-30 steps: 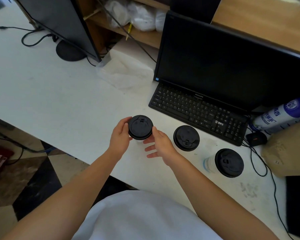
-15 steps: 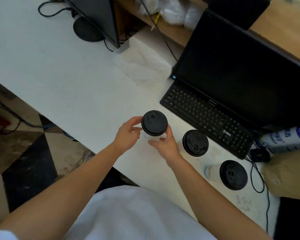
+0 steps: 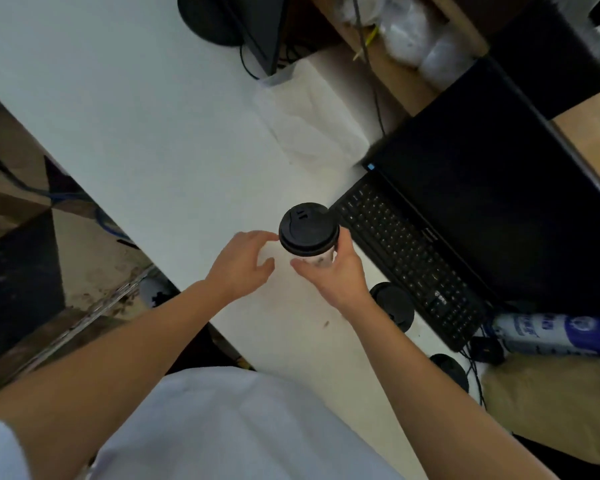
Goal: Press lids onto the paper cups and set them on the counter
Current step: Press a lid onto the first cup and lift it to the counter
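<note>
My right hand [image 3: 336, 275] has its fingers and thumb wrapped around the white wall of one paper cup [image 3: 317, 258], holding it above the white counter [image 3: 136, 126] just in front of the keyboard's near corner. A black lid [image 3: 308, 228] sits on that cup's rim, its sip slot toward the far left side. My left hand [image 3: 241, 263] is loose beside it, fingers spread and curled, the fingertips just next to the lid's edge; whether they touch it I cannot tell.

Outward from there I count two more black-lidded cups on the counter: one [image 3: 394, 303] partly hidden behind my right wrist, close to the keyboard [image 3: 409, 254], and one [image 3: 451, 370] farther right, mostly cut off by my forearm. That makes three lids in view.

There is one keyboard with one dark monitor [image 3: 492, 202] behind it, and a second monitor's stand [image 3: 219, 19] at the far edge. One blue-and-white printed bottle [image 3: 561, 332] lies on its side at the right.
</note>
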The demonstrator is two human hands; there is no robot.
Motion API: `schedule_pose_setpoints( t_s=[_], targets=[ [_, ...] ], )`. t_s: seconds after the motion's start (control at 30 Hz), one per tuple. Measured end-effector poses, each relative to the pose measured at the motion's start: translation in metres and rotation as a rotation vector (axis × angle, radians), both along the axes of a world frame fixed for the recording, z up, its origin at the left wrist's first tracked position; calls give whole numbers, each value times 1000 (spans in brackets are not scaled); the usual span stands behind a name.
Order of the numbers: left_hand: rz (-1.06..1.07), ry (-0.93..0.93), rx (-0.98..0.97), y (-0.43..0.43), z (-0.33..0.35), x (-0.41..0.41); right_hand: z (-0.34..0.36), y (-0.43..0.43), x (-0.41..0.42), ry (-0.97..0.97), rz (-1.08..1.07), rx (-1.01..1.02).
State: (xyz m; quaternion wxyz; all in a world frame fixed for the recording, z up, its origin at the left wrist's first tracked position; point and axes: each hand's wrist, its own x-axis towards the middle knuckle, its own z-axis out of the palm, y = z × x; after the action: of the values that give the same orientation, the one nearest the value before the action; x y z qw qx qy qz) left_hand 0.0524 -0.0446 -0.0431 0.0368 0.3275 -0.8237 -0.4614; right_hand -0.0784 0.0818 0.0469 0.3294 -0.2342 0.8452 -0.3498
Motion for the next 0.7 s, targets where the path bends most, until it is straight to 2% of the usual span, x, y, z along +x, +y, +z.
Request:
schedule_pose_setpoints(
  t_s=[0.07, 0.13, 0.27, 0.47, 0.6, 0.7],
  targets=[
    [-100, -185, -225, -7, -19, 15, 6, -5, -3, 77, 63, 51],
    [-126, -311, -335, -9, -36, 28, 16, -12, -4, 169, 129, 95],
    [-93, -349, -494, -6, -59, 48, 38, -25, -9, 319, 292, 206],
    [-5, -474, -560, -3, -59, 42, 76, -49, -22, 711, 635, 433],
    [17, -453, -577, -2, -62, 43, 106, -62, -26, 1103, 906, 648],
    [27, -429, -594, -2, -64, 42, 135, -69, -20, 1237, 1015, 840]
  ],
)
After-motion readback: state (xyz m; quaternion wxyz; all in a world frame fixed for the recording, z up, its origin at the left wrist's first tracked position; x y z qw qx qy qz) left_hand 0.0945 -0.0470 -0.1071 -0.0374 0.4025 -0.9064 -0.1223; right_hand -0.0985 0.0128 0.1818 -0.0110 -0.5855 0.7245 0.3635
